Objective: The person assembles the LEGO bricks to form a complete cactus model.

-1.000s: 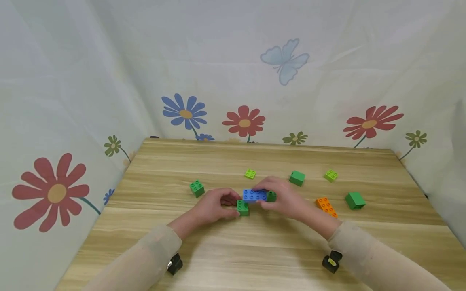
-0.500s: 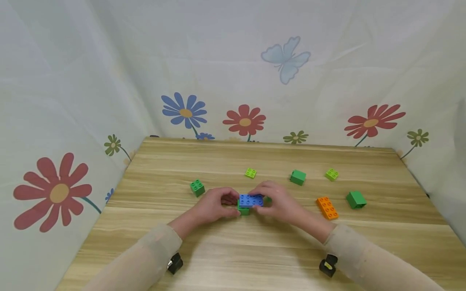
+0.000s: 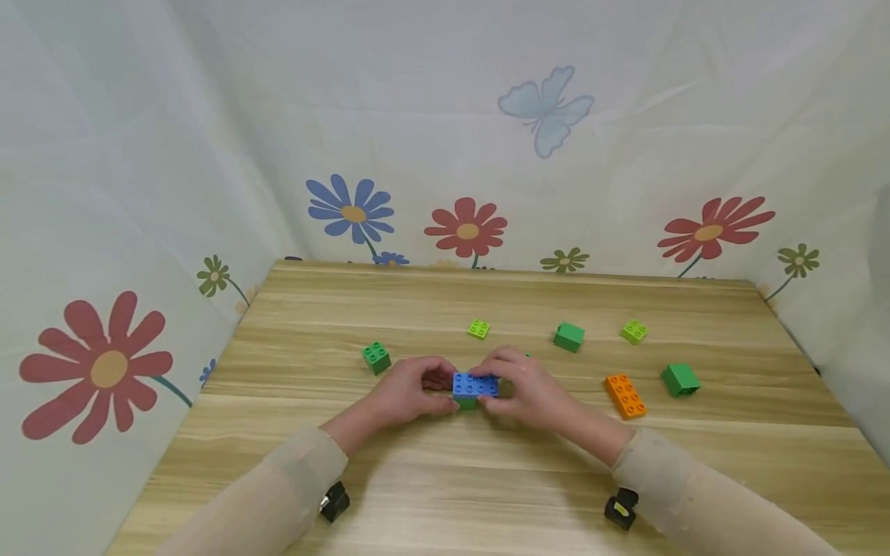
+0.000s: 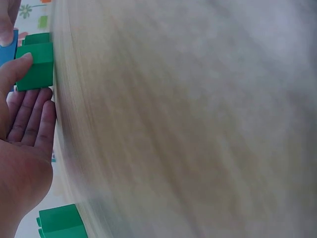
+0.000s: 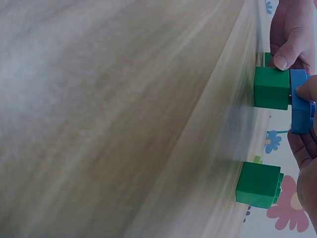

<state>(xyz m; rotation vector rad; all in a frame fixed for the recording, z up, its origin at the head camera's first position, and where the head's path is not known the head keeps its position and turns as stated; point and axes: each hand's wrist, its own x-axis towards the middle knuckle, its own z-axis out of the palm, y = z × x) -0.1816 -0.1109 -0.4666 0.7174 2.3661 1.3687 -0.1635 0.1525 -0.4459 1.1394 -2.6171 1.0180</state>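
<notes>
My blue brick [image 3: 476, 384] is plain blue all over, and the lower brick [image 3: 464, 404] beneath it is solid green. To the left of the blue brick I see another green brick [image 3: 376, 359]; just beyond it, a bright lime brick [image 3: 478, 329]. To its right I have 2 more green bricks [image 3: 569, 337], 1 more lime brick [image 3: 633, 332] and an orange brick [image 3: 626, 396]. Around it my table [image 3: 417, 494] shows tan, streaky wood grain. Behind it, my white cloth [image 3: 389, 93] carries red, blue and olive flowers [image 3: 466, 232] and a pale-blue butterfly [image 3: 547, 112]. Nearer me, my sleeves [image 3: 271, 494] are cream.
</notes>
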